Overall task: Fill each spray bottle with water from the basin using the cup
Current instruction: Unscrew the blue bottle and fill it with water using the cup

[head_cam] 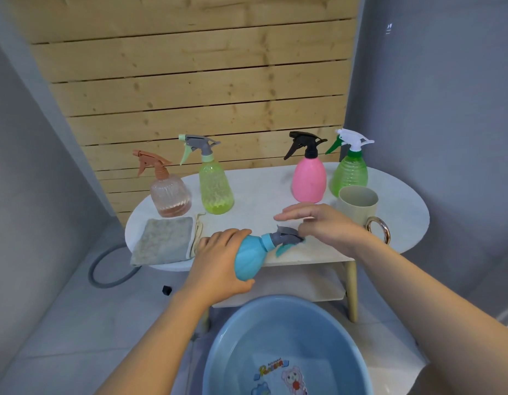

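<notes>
Over the near edge of the white oval table (403, 212), head view: I see the blue spray bottle (251, 259) held tipped almost flat, long axis running near-left to far-right, base toward me and left, grey trigger head (287, 236) pointing right and slightly away. Bottle body overhangs the table's near rim, above the gap to the blue basin (224, 346) on the floor. Left hand (221, 263) grips the body, fingers curled round it. Right hand (324, 226) is at the trigger head; index finger stretched out left, the others bent at the head. I can't tell if they actually pinch it. Cup (358, 203) sits just beyond the right wrist, handle toward me, near the table's right end. Far row, left to right: peach bottle (170, 198), yellow-green bottle (215, 189), pink bottle (309, 181), green bottle (350, 173), all upright, with a wide gap mid-row. Grey cloth (164, 240) fills the near-left corner, just left of the left hand. Open tabletop lies between the hands and the far row.
</notes>
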{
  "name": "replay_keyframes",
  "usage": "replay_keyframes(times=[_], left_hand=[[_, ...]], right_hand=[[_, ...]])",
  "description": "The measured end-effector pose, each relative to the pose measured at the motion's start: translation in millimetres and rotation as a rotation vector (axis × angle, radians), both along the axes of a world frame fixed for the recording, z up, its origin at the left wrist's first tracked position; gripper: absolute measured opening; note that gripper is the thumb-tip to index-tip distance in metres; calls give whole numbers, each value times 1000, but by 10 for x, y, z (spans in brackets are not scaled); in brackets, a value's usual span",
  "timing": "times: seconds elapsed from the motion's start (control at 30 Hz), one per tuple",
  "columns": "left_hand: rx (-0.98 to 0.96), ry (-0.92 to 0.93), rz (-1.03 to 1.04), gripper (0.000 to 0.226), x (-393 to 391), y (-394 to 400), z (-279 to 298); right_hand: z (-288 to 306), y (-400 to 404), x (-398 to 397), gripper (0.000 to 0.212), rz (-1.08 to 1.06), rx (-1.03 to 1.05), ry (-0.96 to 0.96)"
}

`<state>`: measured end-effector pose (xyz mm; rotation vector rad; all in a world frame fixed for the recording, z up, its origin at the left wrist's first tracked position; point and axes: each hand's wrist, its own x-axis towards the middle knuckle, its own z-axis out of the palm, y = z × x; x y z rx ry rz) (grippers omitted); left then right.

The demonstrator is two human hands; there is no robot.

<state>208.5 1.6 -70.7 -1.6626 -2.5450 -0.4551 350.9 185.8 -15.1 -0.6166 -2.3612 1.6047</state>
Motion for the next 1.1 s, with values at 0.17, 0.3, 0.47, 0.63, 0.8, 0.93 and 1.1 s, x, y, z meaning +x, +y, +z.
replay_keyframes(times=[0.17,0.3,0.47,0.63,0.8,0.93,1.1], left_hand=[[29,14,9,90,16,11,-5],[16,31,-1,90,20,-10,-15],[54,-32,32,92,42,-14,38],[42,-50,35,92,42,-23,25],[33,-55,33,92,13,-35,22],[24,-71,54,90,-3,-58,24],[8,-45,59,91,-48,-97,17]], right_hand=[[18,-97,-5,51,-109,173,-253],[-80,-68,29,4,-71,42,-120],[-49,-80,-15,27,-70,-199,91],[-108,-105,-82,36,-220,-112,7],[-89,-53,-95,36,-139,-151,79],[-78,-43,-75,24,-78,-157,41],[-28,-34,-57,21,-43,-521,80]])
